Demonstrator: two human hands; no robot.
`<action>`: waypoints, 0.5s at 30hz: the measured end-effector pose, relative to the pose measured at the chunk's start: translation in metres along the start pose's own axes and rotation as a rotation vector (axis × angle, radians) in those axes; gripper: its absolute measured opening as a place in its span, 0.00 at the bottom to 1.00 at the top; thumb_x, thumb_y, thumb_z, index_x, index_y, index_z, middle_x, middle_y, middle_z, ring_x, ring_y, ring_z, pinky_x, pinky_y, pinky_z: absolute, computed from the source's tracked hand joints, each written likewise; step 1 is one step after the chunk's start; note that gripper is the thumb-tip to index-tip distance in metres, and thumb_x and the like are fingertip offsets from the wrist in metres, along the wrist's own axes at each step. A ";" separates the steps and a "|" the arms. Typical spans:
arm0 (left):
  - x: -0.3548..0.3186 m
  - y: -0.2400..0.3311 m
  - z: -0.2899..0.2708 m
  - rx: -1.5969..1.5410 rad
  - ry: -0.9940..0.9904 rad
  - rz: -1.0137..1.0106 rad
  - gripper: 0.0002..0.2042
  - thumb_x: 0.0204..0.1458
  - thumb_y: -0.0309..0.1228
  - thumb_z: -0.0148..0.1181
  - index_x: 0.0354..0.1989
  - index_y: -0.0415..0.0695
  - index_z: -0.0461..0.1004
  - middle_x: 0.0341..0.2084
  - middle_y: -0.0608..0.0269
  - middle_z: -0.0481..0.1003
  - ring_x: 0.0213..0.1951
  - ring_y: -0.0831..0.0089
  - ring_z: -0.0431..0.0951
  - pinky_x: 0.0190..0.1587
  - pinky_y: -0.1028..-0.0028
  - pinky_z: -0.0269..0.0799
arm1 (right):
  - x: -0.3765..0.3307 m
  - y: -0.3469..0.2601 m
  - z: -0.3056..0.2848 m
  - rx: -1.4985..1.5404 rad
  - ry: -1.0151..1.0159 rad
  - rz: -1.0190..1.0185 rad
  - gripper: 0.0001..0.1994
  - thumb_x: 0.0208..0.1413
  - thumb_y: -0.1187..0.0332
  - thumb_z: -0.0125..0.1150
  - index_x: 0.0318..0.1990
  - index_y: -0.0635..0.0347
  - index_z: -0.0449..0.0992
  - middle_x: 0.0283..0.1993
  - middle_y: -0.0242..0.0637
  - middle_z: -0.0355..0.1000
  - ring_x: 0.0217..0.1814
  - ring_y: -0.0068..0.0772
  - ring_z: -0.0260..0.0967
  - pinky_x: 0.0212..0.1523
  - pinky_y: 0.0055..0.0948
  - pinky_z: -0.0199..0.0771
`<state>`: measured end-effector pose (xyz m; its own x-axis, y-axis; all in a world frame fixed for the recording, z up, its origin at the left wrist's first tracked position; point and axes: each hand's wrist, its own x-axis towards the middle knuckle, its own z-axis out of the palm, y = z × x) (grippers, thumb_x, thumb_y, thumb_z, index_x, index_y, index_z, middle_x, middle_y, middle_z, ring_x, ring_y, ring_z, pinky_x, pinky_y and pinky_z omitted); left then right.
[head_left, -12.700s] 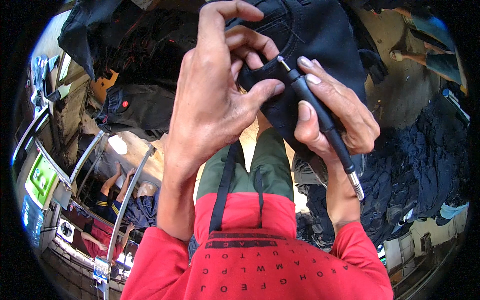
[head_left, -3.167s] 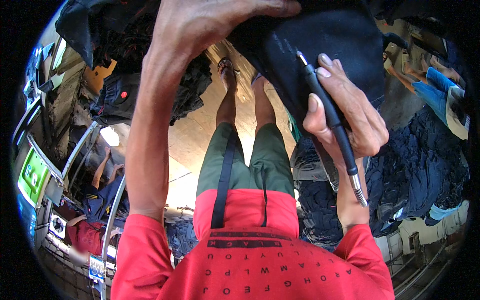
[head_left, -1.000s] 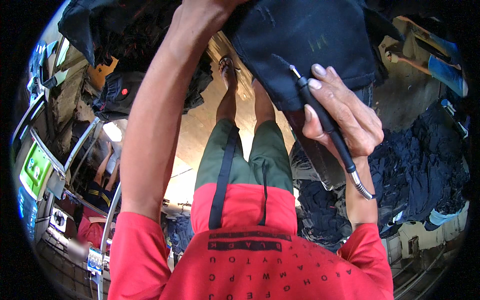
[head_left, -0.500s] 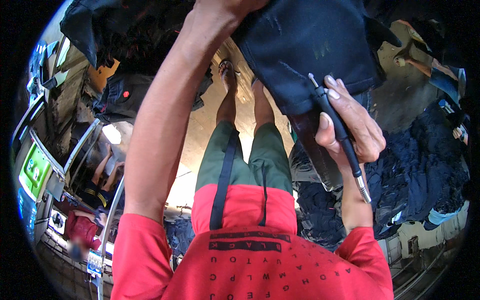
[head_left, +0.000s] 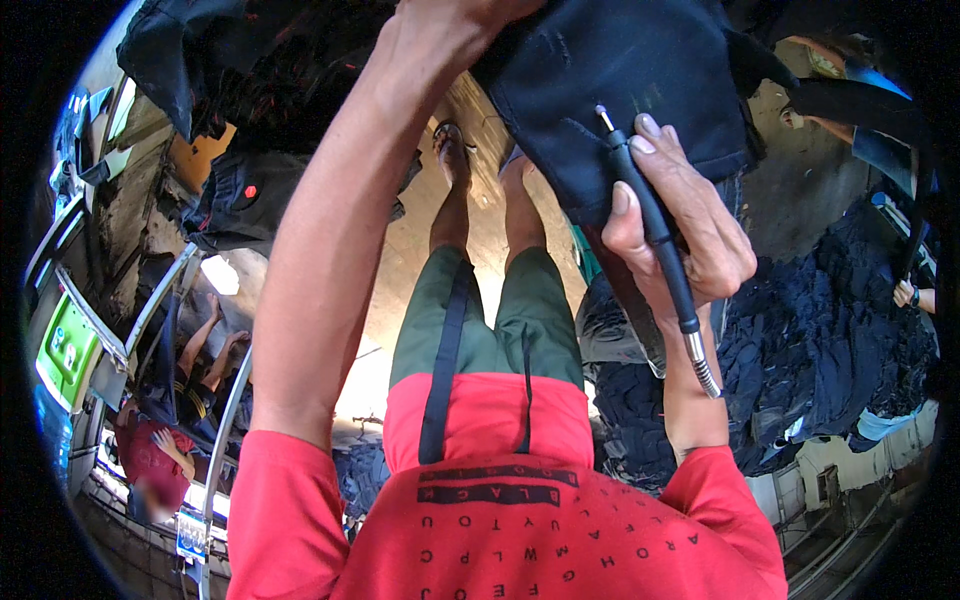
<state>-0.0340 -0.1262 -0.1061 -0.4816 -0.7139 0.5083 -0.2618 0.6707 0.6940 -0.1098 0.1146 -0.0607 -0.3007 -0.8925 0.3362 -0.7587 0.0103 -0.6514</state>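
My left arm reaches up and my left hand (head_left: 470, 18) grips the upper part of a dark blue garment (head_left: 640, 70) at the top edge; most of that hand is cut off by the frame. My right hand (head_left: 690, 230) is shut on a black pen-shaped tool (head_left: 655, 225) with a metal end hanging below the palm. The tool's thin tip touches the fabric's front. Below are my red shirt, green shorts and sandalled feet on a tan floor.
Heaps of dark blue clothing (head_left: 830, 340) lie at the right, where another person's hand (head_left: 905, 293) shows. More dark garments (head_left: 250, 90) hang upper left. A seated person (head_left: 160, 460), metal rails (head_left: 150, 300) and a green machine (head_left: 65, 350) are at the left.
My right hand has slid the tool a little up and right across the garment. The garment has shifted right with it. My left arm stays raised.
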 end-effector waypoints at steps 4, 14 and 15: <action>-0.002 0.001 -0.002 -0.073 -0.027 -0.047 0.16 0.47 0.38 0.84 0.37 0.42 0.85 0.36 0.57 0.83 0.40 0.63 0.86 0.47 0.66 0.81 | -0.005 0.000 -0.001 -0.002 -0.013 -0.004 0.14 0.56 0.75 0.74 0.48 0.74 0.87 0.47 0.57 0.86 0.55 0.53 0.87 0.64 0.49 0.84; -0.002 0.000 -0.001 -0.030 -0.017 -0.026 0.17 0.47 0.39 0.84 0.37 0.43 0.85 0.36 0.57 0.84 0.40 0.62 0.86 0.46 0.66 0.81 | -0.014 0.003 0.000 0.009 0.021 -0.032 0.13 0.53 0.74 0.75 0.46 0.71 0.87 0.44 0.51 0.87 0.53 0.52 0.87 0.60 0.49 0.88; -0.002 0.000 -0.001 -0.031 -0.012 -0.009 0.17 0.47 0.39 0.84 0.37 0.43 0.85 0.35 0.57 0.84 0.40 0.62 0.86 0.46 0.65 0.81 | -0.015 0.003 -0.001 0.015 0.023 -0.028 0.14 0.53 0.74 0.75 0.46 0.71 0.87 0.43 0.51 0.86 0.53 0.52 0.87 0.60 0.49 0.88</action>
<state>-0.0316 -0.1248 -0.1067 -0.4892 -0.7176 0.4958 -0.2405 0.6573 0.7142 -0.1084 0.1282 -0.0669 -0.2927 -0.8815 0.3704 -0.7583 -0.0220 -0.6515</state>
